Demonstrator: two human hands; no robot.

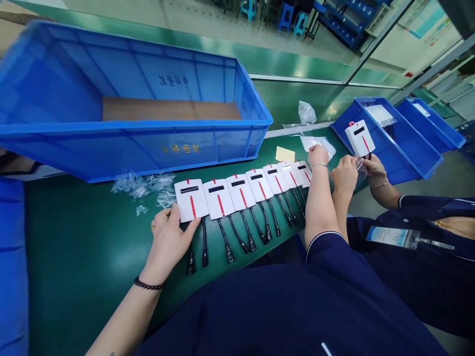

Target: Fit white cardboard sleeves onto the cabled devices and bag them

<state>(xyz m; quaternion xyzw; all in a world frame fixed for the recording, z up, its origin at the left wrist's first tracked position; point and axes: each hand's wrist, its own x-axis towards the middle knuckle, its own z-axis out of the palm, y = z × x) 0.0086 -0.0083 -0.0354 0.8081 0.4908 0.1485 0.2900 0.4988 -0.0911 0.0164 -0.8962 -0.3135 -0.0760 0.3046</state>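
Note:
My left hand (168,235) is at the lower left corner of the leftmost white flat device (191,198), thumb along its bottom edge and fingers at its left side. That device has a black slot, a red stripe and black cables (205,244) with plugs. Several alike devices (241,193) overlap in a row on the green table (89,267). My right hand (319,155) is at the far right end of the row, closed, beside a white plastic bag (326,143). Its fingertips are mostly hidden, so what they hold cannot be made out.
A big blue crate (178,143) stands behind the row, with crumpled clear plastic (144,185) before it. On the right, a co-worker's hands (345,178) hold another white device (359,138) and clear plastic. Blue bins (393,143) stand beyond. A yellow paper (285,154) lies behind the row.

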